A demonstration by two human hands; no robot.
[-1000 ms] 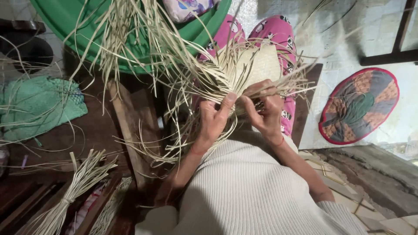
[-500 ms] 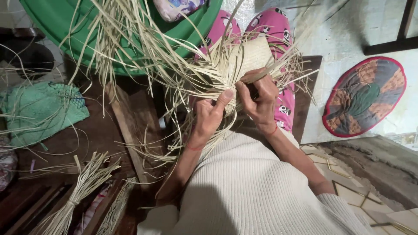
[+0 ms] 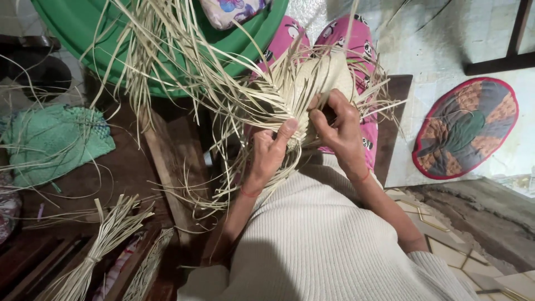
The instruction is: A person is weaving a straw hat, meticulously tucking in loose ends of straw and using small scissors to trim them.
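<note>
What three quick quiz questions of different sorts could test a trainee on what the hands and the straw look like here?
1. True or false: both hands, the left hand and the right hand, are on the woven straw piece.
2. Which lies on the floor at the right? A: round patchwork mat; B: metal bucket; C: folded newspaper.
3. Fill in: the big tub at the top is coloured ____.

Key: 1 true; 2 A; 3 green.

Woven piece slightly higher, hands closer.
</note>
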